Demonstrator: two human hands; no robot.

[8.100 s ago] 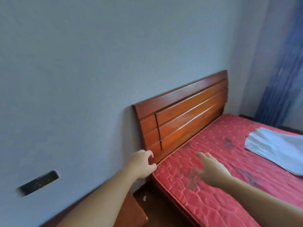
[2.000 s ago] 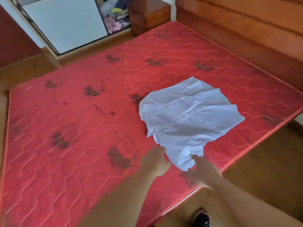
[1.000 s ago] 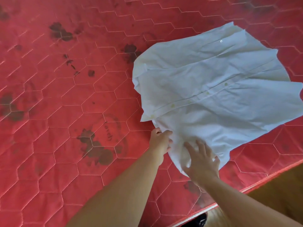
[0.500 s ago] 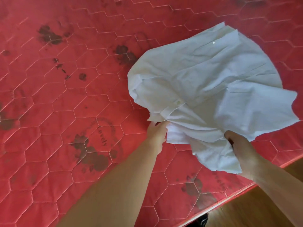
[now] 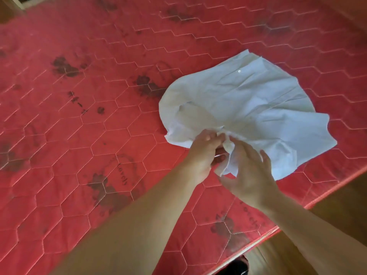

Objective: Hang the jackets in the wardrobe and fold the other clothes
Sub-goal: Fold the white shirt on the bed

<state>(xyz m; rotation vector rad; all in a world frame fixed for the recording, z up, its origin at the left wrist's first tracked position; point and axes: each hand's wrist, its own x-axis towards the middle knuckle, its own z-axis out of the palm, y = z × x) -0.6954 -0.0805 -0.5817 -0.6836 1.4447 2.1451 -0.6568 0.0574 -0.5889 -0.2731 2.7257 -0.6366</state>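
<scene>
A crumpled white button shirt (image 5: 248, 100) lies on the red quilted mattress (image 5: 99, 126), near its right edge. My left hand (image 5: 204, 153) grips a bunched fold at the shirt's near edge, fingers curled round the cloth. My right hand (image 5: 250, 173) is just beside it, fingers spread and touching the same bunch of fabric, thumb side against the cloth. The near part of the shirt is lifted off the mattress; the far part lies flat.
The mattress has dark stains and a hexagon stitch pattern. Its front-right edge (image 5: 278, 229) runs diagonally, with wooden floor (image 5: 337, 205) beyond. A dark shoe (image 5: 238, 266) shows at the bottom. A strip of wooden floor is at the top left corner.
Both hands have come together at the shirt's near edge. The right hand let go of the lower right part and moved left next to the left hand; the shirt sank back onto the mattress.
</scene>
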